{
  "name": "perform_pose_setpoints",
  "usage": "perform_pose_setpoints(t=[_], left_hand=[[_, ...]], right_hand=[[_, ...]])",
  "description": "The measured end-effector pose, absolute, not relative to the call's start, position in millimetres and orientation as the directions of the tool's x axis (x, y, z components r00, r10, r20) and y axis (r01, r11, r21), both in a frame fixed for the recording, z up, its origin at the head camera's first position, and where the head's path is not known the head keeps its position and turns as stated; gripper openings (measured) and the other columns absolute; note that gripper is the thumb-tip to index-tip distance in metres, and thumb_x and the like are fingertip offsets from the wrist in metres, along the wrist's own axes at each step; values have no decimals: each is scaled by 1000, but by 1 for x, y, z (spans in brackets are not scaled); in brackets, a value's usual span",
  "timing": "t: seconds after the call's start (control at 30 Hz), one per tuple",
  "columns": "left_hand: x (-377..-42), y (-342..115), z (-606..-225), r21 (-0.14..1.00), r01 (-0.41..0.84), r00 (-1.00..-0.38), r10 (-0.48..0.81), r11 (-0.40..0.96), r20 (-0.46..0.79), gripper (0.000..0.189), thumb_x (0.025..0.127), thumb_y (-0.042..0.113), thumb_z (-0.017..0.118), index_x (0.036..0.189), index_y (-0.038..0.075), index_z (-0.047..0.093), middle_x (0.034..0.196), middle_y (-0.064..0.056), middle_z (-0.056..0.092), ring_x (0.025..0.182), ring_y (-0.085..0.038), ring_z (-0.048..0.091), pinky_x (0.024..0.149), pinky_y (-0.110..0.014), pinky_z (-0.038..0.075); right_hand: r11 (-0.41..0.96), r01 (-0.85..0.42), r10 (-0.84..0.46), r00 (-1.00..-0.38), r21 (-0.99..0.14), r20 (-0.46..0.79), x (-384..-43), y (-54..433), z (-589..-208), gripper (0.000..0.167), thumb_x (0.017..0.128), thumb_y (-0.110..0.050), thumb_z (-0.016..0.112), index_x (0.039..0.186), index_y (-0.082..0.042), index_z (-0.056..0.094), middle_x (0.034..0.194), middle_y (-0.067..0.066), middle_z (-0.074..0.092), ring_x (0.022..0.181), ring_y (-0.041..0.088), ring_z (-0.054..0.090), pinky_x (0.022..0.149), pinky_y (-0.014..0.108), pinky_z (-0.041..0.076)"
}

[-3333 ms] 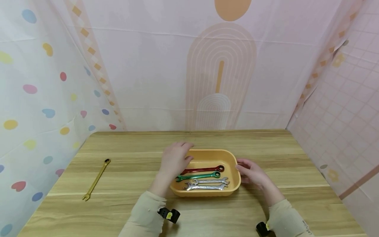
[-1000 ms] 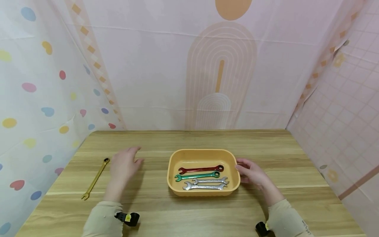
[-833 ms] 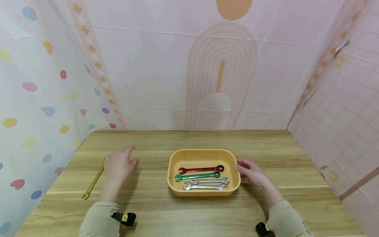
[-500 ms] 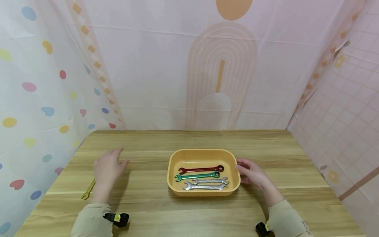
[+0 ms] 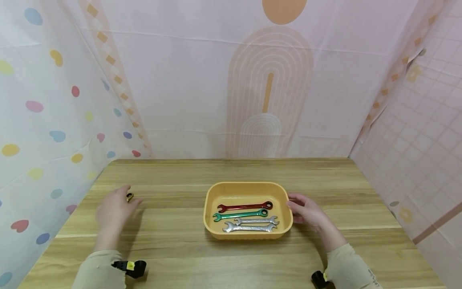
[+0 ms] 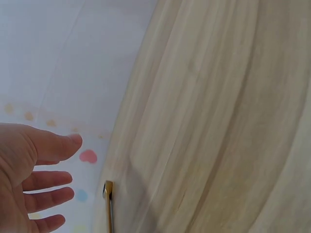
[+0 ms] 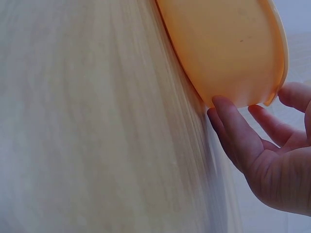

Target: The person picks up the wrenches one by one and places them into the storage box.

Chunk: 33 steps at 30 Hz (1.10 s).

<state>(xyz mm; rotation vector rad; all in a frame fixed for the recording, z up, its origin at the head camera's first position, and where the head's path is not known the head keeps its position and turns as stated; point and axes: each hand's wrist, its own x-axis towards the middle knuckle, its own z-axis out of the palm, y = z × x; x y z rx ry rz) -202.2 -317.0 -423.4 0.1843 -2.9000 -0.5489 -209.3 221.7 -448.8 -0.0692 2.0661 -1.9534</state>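
My left hand (image 5: 114, 210) is over the left part of the table, thumb and fingers spread apart, with nothing held. Below it lies a gold combination wrench (image 5: 130, 197); only its ring end shows past the hand in the head view. In the left wrist view, the wrench (image 6: 109, 204) lies on the wood beyond the fingers. My right hand (image 5: 308, 210) holds the right end of a yellow plastic tray (image 5: 249, 237), thumb at the rim and fingers against the outer wall. Inside the tray lie a red wrench (image 5: 245, 207), a green wrench (image 5: 240, 215) and two silver wrenches (image 5: 249, 228).
The wood-grain table (image 5: 173, 257) carries the tray right of its middle. A patterned curtain (image 5: 180, 88) hangs along its back and both sides. Each wrist has a small black camera (image 5: 135, 269) strapped on.
My left hand has moved left from above the tray to the gold wrench, now covering most of it. The right hand, tray and wrenches stay where they were.
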Motion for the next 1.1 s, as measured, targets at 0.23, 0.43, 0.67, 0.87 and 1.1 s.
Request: perform_pose_setpoints(t=[0.23, 0.43, 0.67, 0.87, 1.1], left_hand=[[-202, -334, -426, 395, -141, -983, -177, 908, 56, 71, 93, 38, 66, 139, -11, 42, 134, -38, 46, 113, -59, 47, 81, -65, 46], [-201, -344, -426, 404, -205, -977, -213, 891, -25, 78, 92, 45, 66, 139, -11, 40, 135, -38, 45, 115, -58, 46, 79, -64, 48], [-198, -353, -430, 424, -270, -963, -247, 864, -110, 77, 89, 38, 69, 139, -12, 37, 137, -39, 42, 117, -59, 43, 81, -65, 45], [-197, -359, -432, 413, -308, -951, -267, 857, -156, 75, 88, 38, 69, 137, -10, 38, 136, -39, 41, 112, -60, 45, 73, -63, 47], [-197, -362, -434, 396, -350, -935, -295, 849, -196, 71, 87, 33, 70, 135, -9, 41, 134, -39, 43, 106, -59, 49, 66, -59, 48]], right_hand=[[89, 174, -228, -955, -981, -190, -209, 222, -448, 53, 101, -12, 55, 144, 12, 35, 124, 23, 52, 96, 18, 63, 80, 36, 58], [100, 173, -220, -957, -980, -191, -208, 221, -447, 51, 102, -11, 53, 144, 12, 35, 122, 22, 53, 94, 17, 62, 78, 35, 58], [103, 177, -216, -957, -979, -196, -208, 221, -446, 51, 102, -11, 54, 144, 11, 36, 125, 24, 52, 97, 19, 63, 79, 36, 58], [105, 178, -216, -956, -978, -197, -208, 221, -445, 50, 102, -11, 54, 143, 11, 36, 125, 24, 52, 96, 19, 63, 78, 35, 58], [102, 177, -220, -956, -979, -196, -209, 221, -446, 51, 102, -12, 55, 143, 11, 37, 124, 23, 52, 96, 19, 62, 79, 36, 58]])
